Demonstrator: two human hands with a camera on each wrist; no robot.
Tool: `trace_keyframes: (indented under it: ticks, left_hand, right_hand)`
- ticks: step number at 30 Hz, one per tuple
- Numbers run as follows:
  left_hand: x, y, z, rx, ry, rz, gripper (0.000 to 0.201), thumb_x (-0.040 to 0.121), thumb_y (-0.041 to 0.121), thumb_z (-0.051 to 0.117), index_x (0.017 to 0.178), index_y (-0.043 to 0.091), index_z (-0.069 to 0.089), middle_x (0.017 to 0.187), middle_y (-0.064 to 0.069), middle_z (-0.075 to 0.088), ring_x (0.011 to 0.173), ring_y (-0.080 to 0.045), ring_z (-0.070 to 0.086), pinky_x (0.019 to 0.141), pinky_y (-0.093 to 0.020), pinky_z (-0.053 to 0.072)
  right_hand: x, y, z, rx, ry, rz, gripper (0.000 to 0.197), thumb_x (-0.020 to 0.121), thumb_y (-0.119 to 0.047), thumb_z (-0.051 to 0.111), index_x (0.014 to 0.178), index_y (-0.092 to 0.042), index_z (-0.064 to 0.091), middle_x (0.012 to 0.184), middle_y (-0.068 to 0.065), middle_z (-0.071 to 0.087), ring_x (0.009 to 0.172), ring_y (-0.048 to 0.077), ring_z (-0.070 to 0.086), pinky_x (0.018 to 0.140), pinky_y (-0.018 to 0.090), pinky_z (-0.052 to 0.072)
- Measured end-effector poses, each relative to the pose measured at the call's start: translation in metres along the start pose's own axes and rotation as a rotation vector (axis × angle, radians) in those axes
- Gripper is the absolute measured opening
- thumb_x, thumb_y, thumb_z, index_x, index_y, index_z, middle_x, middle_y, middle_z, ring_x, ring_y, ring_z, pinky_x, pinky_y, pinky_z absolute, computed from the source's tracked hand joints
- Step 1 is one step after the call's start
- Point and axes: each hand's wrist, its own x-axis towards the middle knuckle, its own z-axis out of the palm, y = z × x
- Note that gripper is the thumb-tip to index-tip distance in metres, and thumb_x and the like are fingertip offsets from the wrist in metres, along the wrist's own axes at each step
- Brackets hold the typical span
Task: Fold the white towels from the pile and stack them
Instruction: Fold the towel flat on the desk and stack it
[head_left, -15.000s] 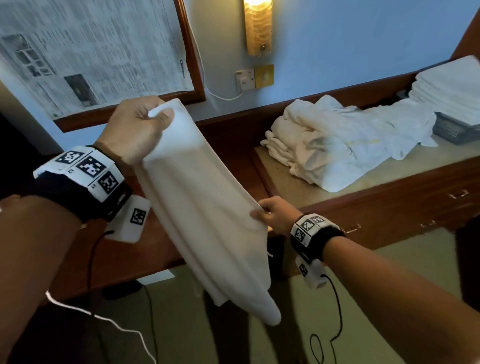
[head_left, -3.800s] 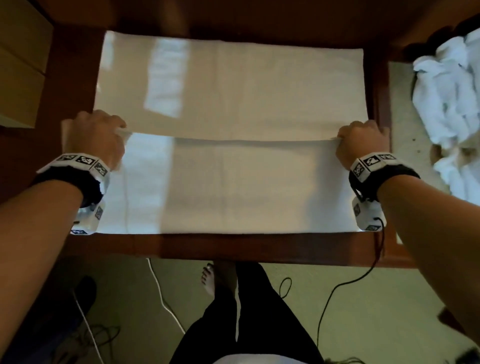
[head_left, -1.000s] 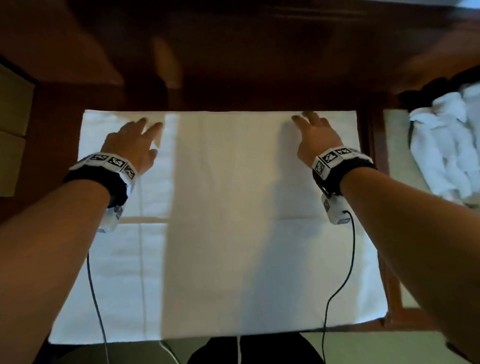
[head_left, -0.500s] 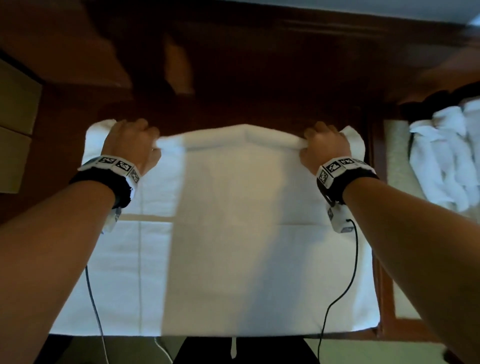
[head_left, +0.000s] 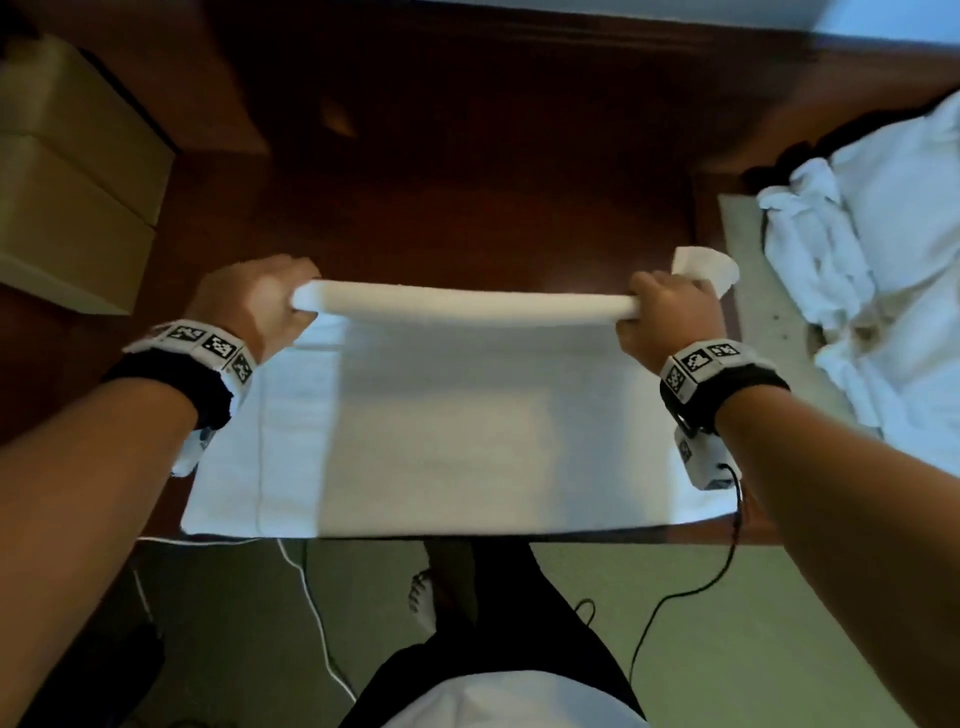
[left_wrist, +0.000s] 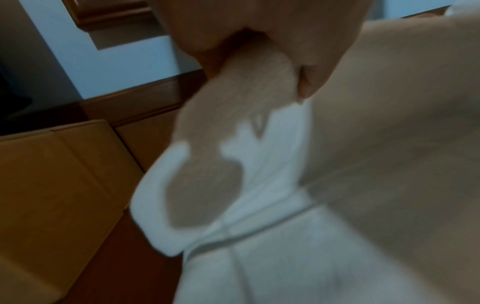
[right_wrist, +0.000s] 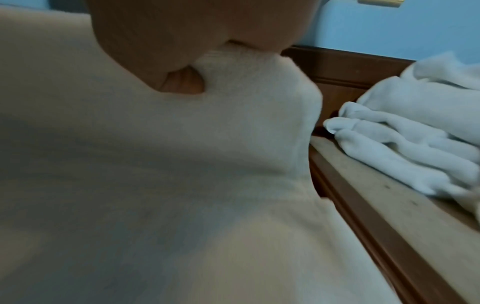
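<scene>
I saw the dark reddish-brown polished wooden desk top (head_left: 467, 171) filling the middle of the head view, with the white rectangular terry towel (head_left: 467, 431) spread flat across its near half, the near hem lying along the desk's front edge. The left hand (head_left: 254, 306) was curled round the towel's far fold at its left end, and the left wrist view showed the cloth pinched between thumb and fingers (left_wrist: 319, 61). The right hand (head_left: 670, 322) grasped the same fold at its right end, a loose corner poking out past the knuckles. Between the two hands the fold was raised off the wood as a straight, taut roll.

To the right, on a lower beige-topped ledge (head_left: 758, 291) framed in the same wood, lay the rumpled pile of white towels (head_left: 872, 249), well apart from the towel in hand. To the left stood a stack of tan cardboard boxes (head_left: 67, 171). A pale blue wall (right_wrist: 389, 26) rose behind the wooden back rail. Below the desk edge was olive-green carpet (head_left: 753, 623), with a black cable (head_left: 675, 597) and a white cable (head_left: 311, 613) trailing over it
</scene>
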Motion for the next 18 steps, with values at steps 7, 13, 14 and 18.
trace_keyframes:
  ticks: [7,13,14,18]
  left_hand:
    - [-0.122,0.001,0.055,0.22,-0.006,0.079,0.058,0.062,0.013,0.088,0.116,0.005,0.068,0.088,-0.019,0.061,0.076,-0.039,0.06,0.067,-0.05,0.047]
    - [-0.184,0.032,0.101,0.398,-0.346,-0.081,0.077,0.073,0.05,0.078,0.139,0.019,0.054,0.1,-0.01,0.065,0.088,-0.032,0.063,0.076,-0.045,0.039]
    - [-0.184,0.037,0.103,0.388,-0.345,-0.092,0.078,0.07,0.046,0.081,0.138,0.016,0.055,0.1,-0.012,0.065,0.087,-0.034,0.063,0.076,-0.045,0.04]
    - [-0.179,0.047,0.126,0.318,-0.372,0.009,0.084,0.063,0.017,0.084,0.141,0.013,0.054,0.127,-0.025,0.056,0.099,-0.046,0.059,0.077,-0.055,0.051]
  right_hand:
    - [-0.12,0.0,0.046,-0.152,-0.042,0.036,0.025,0.062,-0.014,0.073,0.084,-0.009,0.064,0.089,0.013,0.056,0.084,0.035,0.054,0.082,0.048,0.034]
    - [-0.178,0.024,0.074,-0.268,-0.34,0.008,0.041,0.059,-0.025,0.08,0.095,-0.016,0.063,0.089,0.007,0.057,0.086,0.033,0.055,0.082,0.047,0.036]
    - [-0.181,0.028,0.075,-0.263,-0.334,-0.011,0.046,0.06,-0.024,0.079,0.102,-0.017,0.063,0.092,0.008,0.056,0.086,0.033,0.054,0.081,0.048,0.037]
    - [-0.185,0.036,0.083,-0.187,-0.444,-0.084,0.072,0.077,-0.019,0.068,0.143,-0.022,0.042,0.142,0.02,0.042,0.124,0.045,0.044,0.094,0.057,0.042]
